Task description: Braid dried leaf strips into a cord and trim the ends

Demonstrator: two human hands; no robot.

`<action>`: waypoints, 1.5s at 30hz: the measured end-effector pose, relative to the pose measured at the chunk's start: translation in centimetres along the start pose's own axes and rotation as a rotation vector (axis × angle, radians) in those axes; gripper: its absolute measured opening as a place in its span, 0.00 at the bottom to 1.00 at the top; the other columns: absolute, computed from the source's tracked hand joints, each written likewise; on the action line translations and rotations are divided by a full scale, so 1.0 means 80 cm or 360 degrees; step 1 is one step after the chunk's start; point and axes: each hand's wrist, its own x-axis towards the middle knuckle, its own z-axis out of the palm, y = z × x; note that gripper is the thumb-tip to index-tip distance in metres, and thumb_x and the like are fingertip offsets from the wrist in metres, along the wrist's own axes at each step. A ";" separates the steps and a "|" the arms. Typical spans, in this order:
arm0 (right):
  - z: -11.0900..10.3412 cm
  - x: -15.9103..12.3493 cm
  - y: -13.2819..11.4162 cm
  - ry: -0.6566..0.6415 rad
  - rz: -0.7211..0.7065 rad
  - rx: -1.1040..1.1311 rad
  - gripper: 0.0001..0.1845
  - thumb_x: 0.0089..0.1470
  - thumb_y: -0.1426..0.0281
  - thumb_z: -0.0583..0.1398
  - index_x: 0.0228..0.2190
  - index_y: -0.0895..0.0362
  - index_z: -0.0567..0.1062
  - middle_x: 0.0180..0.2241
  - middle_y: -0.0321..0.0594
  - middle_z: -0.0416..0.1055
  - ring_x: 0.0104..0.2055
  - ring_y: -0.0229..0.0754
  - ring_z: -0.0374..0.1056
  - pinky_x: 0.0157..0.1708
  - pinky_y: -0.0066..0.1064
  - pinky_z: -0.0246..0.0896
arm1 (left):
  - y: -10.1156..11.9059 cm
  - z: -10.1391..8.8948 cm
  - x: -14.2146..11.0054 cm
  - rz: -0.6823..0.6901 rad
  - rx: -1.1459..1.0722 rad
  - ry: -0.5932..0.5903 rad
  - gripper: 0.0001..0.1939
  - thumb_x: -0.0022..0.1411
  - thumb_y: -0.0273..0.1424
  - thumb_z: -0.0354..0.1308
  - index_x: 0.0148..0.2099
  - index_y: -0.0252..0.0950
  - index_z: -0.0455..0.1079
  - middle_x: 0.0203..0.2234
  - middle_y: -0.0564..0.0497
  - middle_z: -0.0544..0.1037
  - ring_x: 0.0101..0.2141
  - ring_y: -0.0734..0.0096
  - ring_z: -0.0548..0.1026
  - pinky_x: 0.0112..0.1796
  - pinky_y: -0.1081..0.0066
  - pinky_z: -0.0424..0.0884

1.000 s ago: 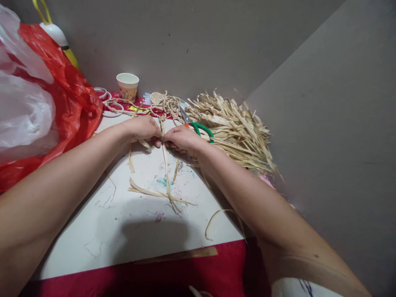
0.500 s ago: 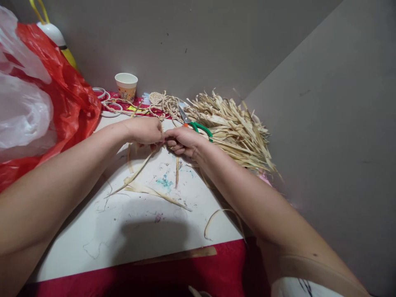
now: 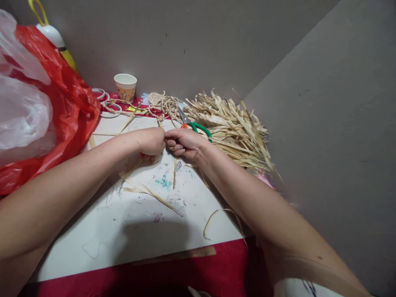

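Observation:
My left hand (image 3: 151, 142) is closed, its knuckles up, and meets my right hand (image 3: 182, 143) over the white board (image 3: 148, 235). The fingers of my right hand are curled in, thumb toward the left hand. Both pinch dried husk strips, mostly hidden by the fingers. A thin braided husk cord (image 3: 160, 120) runs from the back edge down to the hands. One narrow strip (image 3: 175, 175) hangs below my right hand. A pale, split husk strip (image 3: 151, 194) slants across the board under my left hand.
Scissors with green handles (image 3: 201, 128) rest beside a large heap of dried husks (image 3: 229, 123). Coiled cord (image 3: 163, 103), a paper cup (image 3: 125, 88) and white rings (image 3: 110, 110) stand along the back. A red plastic bag (image 3: 74, 99) fills the left; grey walls close the back and right.
My left hand has turned and dropped slightly, its fist now rounder against the right. The strips trailing beneath it have shifted, and strips show behind the left forearm. My right hand barely moved.

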 end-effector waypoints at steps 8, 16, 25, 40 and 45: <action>0.000 -0.001 0.001 0.0019 -0.0048 -0.0057 0.13 0.47 0.80 0.55 0.18 0.58 0.57 0.11 0.27 0.52 0.12 0.25 0.38 0.09 0.15 0.33 | 0.011 -0.017 -0.019 0.0116 -0.0151 -0.0277 0.11 0.46 0.18 0.61 0.17 0.33 0.66 0.09 0.53 0.65 0.13 0.76 0.64 0.20 0.77 0.58; -0.008 -0.002 -0.001 -0.0123 -0.0010 0.0040 0.03 0.54 0.77 0.55 0.28 0.62 0.67 0.14 0.23 0.46 0.12 0.24 0.37 0.09 0.14 0.33 | -0.015 -0.042 0.009 -0.0125 -0.1076 0.0654 0.13 0.57 0.20 0.51 0.22 0.34 0.58 0.14 0.57 0.62 0.18 0.82 0.65 0.28 0.76 0.64; -0.013 0.002 -0.001 -0.0226 -0.0048 0.0099 0.04 0.54 0.76 0.55 0.27 0.61 0.66 0.14 0.23 0.45 0.13 0.25 0.35 0.09 0.14 0.35 | -0.027 -0.011 0.029 -0.0096 -0.1583 -0.0058 0.06 0.49 0.18 0.54 0.24 0.32 0.64 0.15 0.52 0.68 0.21 0.78 0.68 0.30 0.75 0.71; -0.016 0.003 -0.010 -0.0337 -0.0026 0.0052 0.08 0.56 0.77 0.52 0.25 0.62 0.66 0.14 0.24 0.44 0.12 0.25 0.36 0.08 0.13 0.36 | -0.034 -0.017 0.030 -0.0069 -0.1676 -0.0256 0.07 0.46 0.19 0.54 0.30 0.31 0.69 0.17 0.49 0.71 0.21 0.73 0.70 0.23 0.74 0.69; -0.022 0.002 -0.009 -0.0389 -0.0066 0.0037 0.07 0.54 0.76 0.54 0.24 0.60 0.64 0.15 0.23 0.43 0.13 0.25 0.35 0.08 0.13 0.37 | -0.029 -0.018 0.026 -0.0093 -0.1627 -0.0293 0.05 0.46 0.17 0.54 0.27 0.31 0.66 0.14 0.52 0.65 0.14 0.82 0.58 0.13 0.81 0.52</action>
